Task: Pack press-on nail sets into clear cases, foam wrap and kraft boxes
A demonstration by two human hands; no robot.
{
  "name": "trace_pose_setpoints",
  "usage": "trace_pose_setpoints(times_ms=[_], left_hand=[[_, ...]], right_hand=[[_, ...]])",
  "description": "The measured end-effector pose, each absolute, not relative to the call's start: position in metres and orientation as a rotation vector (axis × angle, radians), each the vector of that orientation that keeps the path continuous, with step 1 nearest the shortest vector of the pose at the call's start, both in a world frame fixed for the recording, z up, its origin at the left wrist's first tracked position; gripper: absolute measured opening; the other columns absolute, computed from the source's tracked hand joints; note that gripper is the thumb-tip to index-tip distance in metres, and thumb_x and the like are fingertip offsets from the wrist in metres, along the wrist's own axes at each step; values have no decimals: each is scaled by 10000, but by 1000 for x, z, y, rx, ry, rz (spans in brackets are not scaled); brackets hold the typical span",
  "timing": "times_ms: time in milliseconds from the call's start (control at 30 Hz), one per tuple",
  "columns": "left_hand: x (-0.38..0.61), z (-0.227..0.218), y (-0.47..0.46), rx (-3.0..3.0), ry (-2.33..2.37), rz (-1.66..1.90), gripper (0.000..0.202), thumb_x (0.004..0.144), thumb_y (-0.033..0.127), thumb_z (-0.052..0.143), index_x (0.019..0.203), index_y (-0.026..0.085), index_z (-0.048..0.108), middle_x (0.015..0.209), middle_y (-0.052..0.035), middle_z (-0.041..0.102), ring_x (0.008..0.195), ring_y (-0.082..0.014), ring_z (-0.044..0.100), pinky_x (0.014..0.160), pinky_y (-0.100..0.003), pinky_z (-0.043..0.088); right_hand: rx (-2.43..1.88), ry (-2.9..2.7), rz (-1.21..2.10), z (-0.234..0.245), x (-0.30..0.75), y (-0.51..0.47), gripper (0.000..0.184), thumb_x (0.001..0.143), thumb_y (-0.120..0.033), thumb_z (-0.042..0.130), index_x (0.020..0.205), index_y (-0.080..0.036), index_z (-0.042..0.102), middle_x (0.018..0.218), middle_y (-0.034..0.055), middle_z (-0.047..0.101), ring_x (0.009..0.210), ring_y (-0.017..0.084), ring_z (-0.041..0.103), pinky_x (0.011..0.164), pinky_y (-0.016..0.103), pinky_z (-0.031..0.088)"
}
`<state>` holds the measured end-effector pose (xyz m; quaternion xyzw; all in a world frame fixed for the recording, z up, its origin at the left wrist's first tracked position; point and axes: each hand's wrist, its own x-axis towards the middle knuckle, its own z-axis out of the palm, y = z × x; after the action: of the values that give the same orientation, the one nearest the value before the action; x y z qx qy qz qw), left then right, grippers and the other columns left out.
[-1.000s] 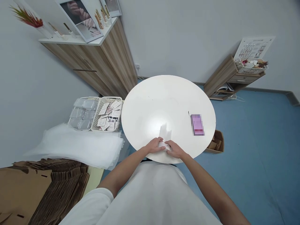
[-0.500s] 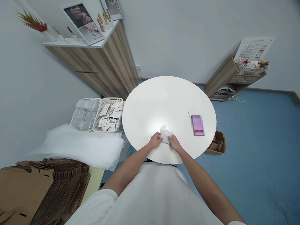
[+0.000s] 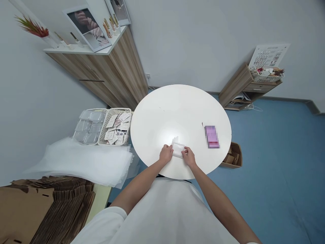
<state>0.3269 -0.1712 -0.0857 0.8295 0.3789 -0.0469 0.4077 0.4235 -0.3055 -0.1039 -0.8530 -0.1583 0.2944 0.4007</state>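
Note:
A small packet wrapped in white foam sheet [image 3: 178,150] lies on the white oval table [image 3: 181,105], near its front edge. One loose flap of the sheet sticks up at the packet's far left corner. My left hand [image 3: 166,153] grips the packet's left side with curled fingers. On its right edge, my right hand [image 3: 188,156] pinches the sheet between thumb and fingers. What lies inside the wrapping is hidden.
A pixelated purple item [image 3: 212,137] lies right on the table. At left are a basket of cards [image 3: 128,135], a basket of clear packs [image 3: 89,127], stacked foam sheets [image 3: 83,162] and flattened cardboard [image 3: 68,210]. A cardboard box [image 3: 240,162] stands on the floor.
Both hands have shifted slightly on the packet, the right fingers now gathered at its right edge. The packet looks flatter on the table. The whole view has shifted a little.

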Motion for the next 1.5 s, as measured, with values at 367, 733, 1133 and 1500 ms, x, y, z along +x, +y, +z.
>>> trace_pose_setpoints(times_ms=[367, 733, 1133, 1500], left_hand=[[328, -86, -162, 1952, 892, -117, 225, 776, 238, 420, 883, 209, 615, 832, -17, 622, 838, -184, 555, 758, -270, 406], [315, -95, -176, 1707, 1134, 136, 224, 735, 186, 496, 939, 164, 586, 901, -55, 643, 827, -149, 593, 770, -265, 455], [257, -100, -96, 1599, 1280, 364, 388, 669, 74, 509, 1047, 164, 499, 1069, -79, 577, 999, -180, 525, 837, -327, 417], [230, -96, 2, 1646, 1313, 260, 588, 636, 130, 547, 1198, 191, 387, 1204, -95, 378, 1182, -243, 327, 986, -367, 267]], right_hand=[[-1972, -258, 924, -95, 419, -308, 461, 685, -316, 472, 1120, -164, 484, 1038, 84, 553, 735, 160, 565, 664, 285, 458], [-1937, -444, 1000, -93, 426, -291, 342, 653, -268, 461, 971, -204, 569, 907, 33, 604, 679, 152, 580, 645, 283, 451], [-1803, -428, 1108, -90, 379, -180, 395, 624, -251, 519, 1014, -202, 478, 1074, 80, 565, 835, 168, 587, 721, 293, 452], [-1809, -386, 1091, -88, 346, -70, 439, 612, -240, 528, 1049, -202, 506, 1101, 65, 554, 825, 162, 580, 726, 298, 456]])
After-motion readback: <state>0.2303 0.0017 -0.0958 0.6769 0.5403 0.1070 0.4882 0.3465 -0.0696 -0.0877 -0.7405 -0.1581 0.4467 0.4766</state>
